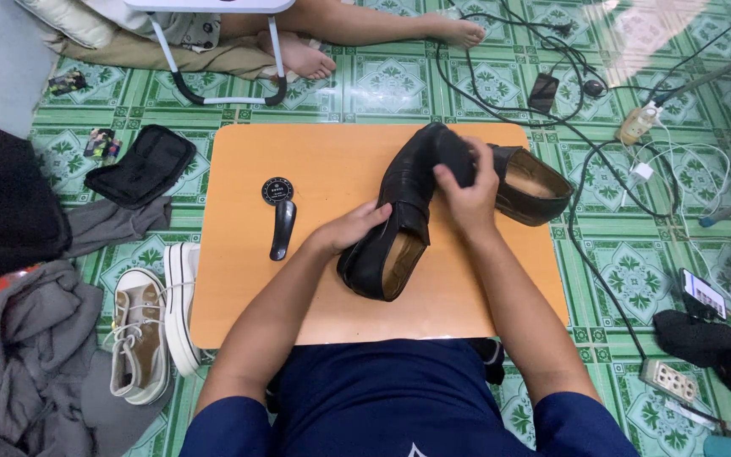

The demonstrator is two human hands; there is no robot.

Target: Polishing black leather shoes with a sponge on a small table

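A black leather loafer lies tilted on its side on the small orange table, its tan insole facing me. My left hand grips its side near the opening. My right hand presses a dark cloth or brush against the toe end; which of the two it is I cannot tell. The second black loafer stands upright just behind my right hand. A round black polish tin and a black shoehorn rest on the table to the left.
White sneakers and grey clothes lie on the green tiled floor at left, with a black pouch. Cables, a power strip and a phone crowd the right. Another person's bare feet rest beyond the table.
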